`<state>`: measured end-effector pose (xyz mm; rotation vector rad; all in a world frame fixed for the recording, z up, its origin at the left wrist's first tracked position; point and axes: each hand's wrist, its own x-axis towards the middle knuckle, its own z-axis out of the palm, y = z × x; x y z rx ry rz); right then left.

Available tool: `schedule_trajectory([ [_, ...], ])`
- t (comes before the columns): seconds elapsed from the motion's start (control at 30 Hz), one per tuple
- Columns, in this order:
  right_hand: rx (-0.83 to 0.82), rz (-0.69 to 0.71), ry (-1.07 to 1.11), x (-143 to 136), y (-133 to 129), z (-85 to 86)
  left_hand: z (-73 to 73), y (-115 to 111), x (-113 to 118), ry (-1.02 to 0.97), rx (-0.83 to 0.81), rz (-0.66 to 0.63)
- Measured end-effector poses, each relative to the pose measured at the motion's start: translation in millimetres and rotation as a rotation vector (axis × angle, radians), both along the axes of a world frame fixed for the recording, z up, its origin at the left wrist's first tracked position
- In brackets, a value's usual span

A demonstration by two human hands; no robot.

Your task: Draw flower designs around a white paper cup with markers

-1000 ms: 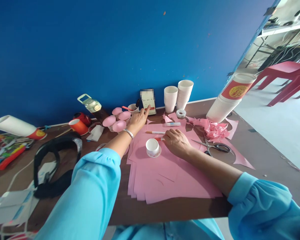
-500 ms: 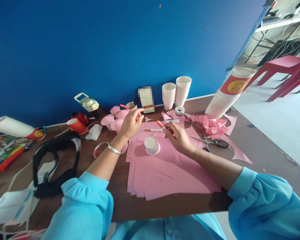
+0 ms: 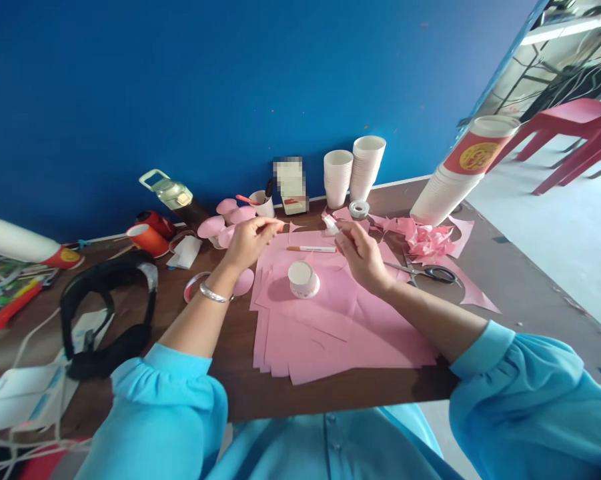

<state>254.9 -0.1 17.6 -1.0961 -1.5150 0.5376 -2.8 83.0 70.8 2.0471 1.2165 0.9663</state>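
Note:
My left hand (image 3: 254, 243), raised over the left part of the pink sheets, pinches a small orange piece (image 3: 280, 227) that looks like a cap. Across from it, my right hand (image 3: 361, 257) holds a small whitish tube-like thing (image 3: 331, 225), partly hidden by the fingers and blurred. Between and below the hands a white paper cup (image 3: 303, 279) stands upside down on the stack of pink paper (image 3: 325, 340). A white marker with an orange-brown end (image 3: 311, 249) lies behind the cup. Scissors (image 3: 420, 271) rest to the right of my right hand.
Pink-topped cups (image 3: 225, 223), a bottle (image 3: 173, 197) and a pen cup (image 3: 263, 203) stand along the wall. Stacked white cups (image 3: 337, 180), a tape roll (image 3: 359, 209) and crumpled pink paper (image 3: 425, 239) are to the right. Black headphones-like gear (image 3: 105, 320) lies left.
My hands have moved slightly apart. The orange piece that showed at my right fingertips is gone from there; an orange piece now shows in my left fingers, and a whitish tip at my right.

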Motion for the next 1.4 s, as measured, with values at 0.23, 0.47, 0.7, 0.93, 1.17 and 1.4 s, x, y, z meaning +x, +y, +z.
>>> schedule_trajectory([
  [0.23, -0.19, 0.254, 0.162, -6, 4, -14.5, -45.5, -9, -2, 0.445, -0.076, -0.243],
  [0.47, -0.292, 0.317, 0.153, -7, 0, -12.4, -21.0, -38, -24, 0.205, -0.152, -0.435],
  [0.7, -0.237, 0.402, 0.143, -7, -3, -16.8, -41.5, -56, -5, -0.018, -0.358, -0.454],
  [0.93, -0.119, 0.177, 0.105, -6, -1, -22.0, -50.4, -56, 15, -0.535, -0.595, -0.232],
  [1.17, -0.027, 0.066, 0.093, -2, -14, -10.1, -56.3, -60, 32, -0.835, -0.849, -0.192],
  [1.4, 0.19, 0.211, -0.146, -7, -34, 9.3, -71.7, -56, 26, -0.845, -0.805, -0.266],
])
